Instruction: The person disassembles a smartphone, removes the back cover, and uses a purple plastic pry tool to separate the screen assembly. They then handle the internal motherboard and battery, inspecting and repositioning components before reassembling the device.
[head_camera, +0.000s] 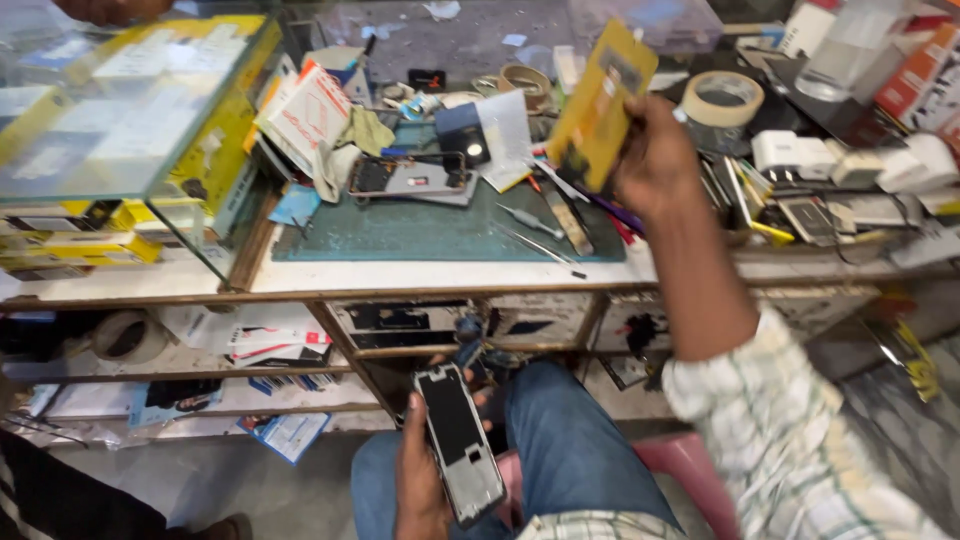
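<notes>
Left hand: The left hand (420, 478) was low down by the person's knee. Its fingers were curled around a phone frame (460, 443), and the thumb lay along the left edge.
Phone frame: It was long, dark in the middle and silver at the rim. It rested over the lap, tilted a bit, well below the table.
Right hand: The right hand (655, 158) was lifted up over the table. Its fingers were pinched on the bottom of a yellow packet (600, 105).
Yellow packet: It was flat and stood up tilted in the air, above the green mat (420, 230). It looked blurry, so I could not tell what was inside.
Green mat: It lay flat on the table (420, 275). A second open phone (412, 180) lay near its back edge. A screwdriver (528, 220) and tweezers (545, 250) lay on it, just beside each other.
Tape roll: A fat roll of tape (720, 98) sat on the table, near the right hand.
White chargers: Some white chargers (800, 155) sat to the right, in a messy pile.
Glass case: A glass case (110, 110) with yellow boxes stood at the left.
Legs: The blue jeans (570, 450) were under the phone frame.
</notes>
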